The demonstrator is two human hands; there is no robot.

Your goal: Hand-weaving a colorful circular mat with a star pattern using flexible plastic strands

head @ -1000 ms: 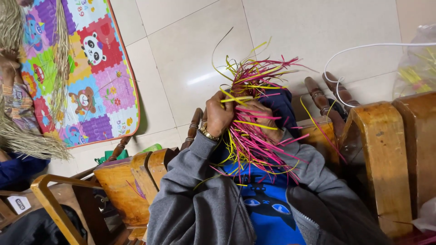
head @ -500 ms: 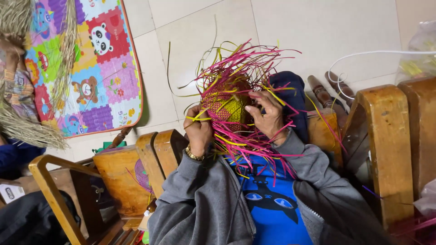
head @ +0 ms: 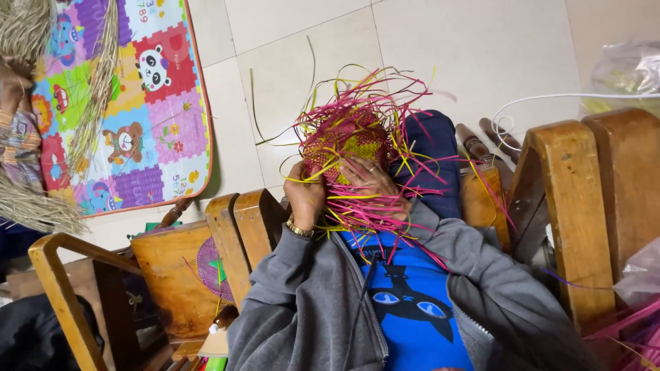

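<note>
I hold a half-woven piece of pink and yellow strips [head: 347, 134], with many loose strip ends sticking out all round. My left hand [head: 306, 196], with a gold watch at the wrist, grips its lower left edge. My right hand [head: 371, 182] lies spread over the lower right of the woven part, fingers among the pink strips. Both grey sleeves and my blue top with a cat face [head: 409, 302] fill the lower view. My dark blue trouser knee [head: 430, 154] shows behind the piece.
Wooden chairs [head: 577, 199] stand right and left of me, one with a small round woven piece [head: 210, 268] on its seat. A colourful foam play mat [head: 130, 103] lies on the tiled floor, dried straw bundles [head: 27, 199] on it. A white cable and plastic bags [head: 625, 69] are at right.
The woven piece has turned and risen, its strips now fanning upward. My left hand slid to its lower left edge, my right hand now lies flat on its lower right.
</note>
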